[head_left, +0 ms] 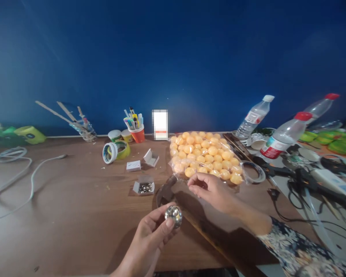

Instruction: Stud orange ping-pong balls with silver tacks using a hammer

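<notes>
My left hand [154, 232] is closed around a shiny silver ball [173, 216] whose surface looks studded with round metal heads, like thumbtacks. To its upper right, my right hand [209, 190] hovers with curled fingers in front of a clear bag of orange-yellow balls [204, 154]. Thumb and forefinger are nearly together; anything between them is too small to make out. Under and between both hands lies a hammer [196, 225] with a wooden handle. Left of the hammer head, an open small box [144, 187] holds many little shiny metal tacks.
Behind the open box are a closed small box [133, 166] and another open one [151, 158]. Tape rolls [115, 152] and an orange pen cup [137, 134] stand near the wall. Bottles [285, 136], cables and a tape roll [253, 172] crowd the right. A white cable [31, 181] lies left.
</notes>
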`<state>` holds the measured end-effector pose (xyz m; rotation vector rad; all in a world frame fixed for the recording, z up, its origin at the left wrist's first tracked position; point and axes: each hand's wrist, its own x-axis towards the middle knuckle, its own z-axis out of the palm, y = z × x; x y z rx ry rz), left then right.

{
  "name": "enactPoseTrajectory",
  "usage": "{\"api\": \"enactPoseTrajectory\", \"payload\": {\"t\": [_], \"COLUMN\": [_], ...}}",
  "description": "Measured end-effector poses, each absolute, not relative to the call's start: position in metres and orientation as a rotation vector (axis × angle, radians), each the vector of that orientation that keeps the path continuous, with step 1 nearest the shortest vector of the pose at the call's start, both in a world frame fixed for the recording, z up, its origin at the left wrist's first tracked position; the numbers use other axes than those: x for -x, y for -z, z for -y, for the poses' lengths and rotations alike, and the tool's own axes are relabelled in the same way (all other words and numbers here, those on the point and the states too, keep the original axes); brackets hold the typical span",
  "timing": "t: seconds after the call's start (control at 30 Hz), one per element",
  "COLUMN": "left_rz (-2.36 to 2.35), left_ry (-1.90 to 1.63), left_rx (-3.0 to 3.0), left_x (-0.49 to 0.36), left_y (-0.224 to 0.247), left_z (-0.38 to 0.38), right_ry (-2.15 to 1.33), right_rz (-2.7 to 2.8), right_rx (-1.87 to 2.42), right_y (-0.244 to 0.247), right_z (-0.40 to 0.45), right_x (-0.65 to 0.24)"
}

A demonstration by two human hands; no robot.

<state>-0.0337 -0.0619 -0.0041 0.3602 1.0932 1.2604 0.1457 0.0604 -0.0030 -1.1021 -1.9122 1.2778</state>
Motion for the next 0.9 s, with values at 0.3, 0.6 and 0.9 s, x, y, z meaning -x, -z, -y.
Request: {"api": "enactPoseTrajectory", "payload": {"t": [0.3, 0.6, 0.9], "left_rz": [-1.230, -1.286, -1.286], "left_ry": [-1.468, -1.525, -1.514], "left_rx": [-0.212, -0.174, -0.177], "left_x": [0.060, 0.074, 0.076], "left_y": [0.017, 0.021, 0.026], "left_z": [0.075, 0.082, 0.080], "right_ry": [-0.566, -0.282, -0.436], "right_rz": [2.748, 2.969, 2.847], "right_rx": [0.839, 0.824, 0.923], "right_y": [-0.004, 0.008, 0.012], "right_z": [-0.075, -0.073, -0.074], "right_x": [-0.049, -0.009, -0.004]}}
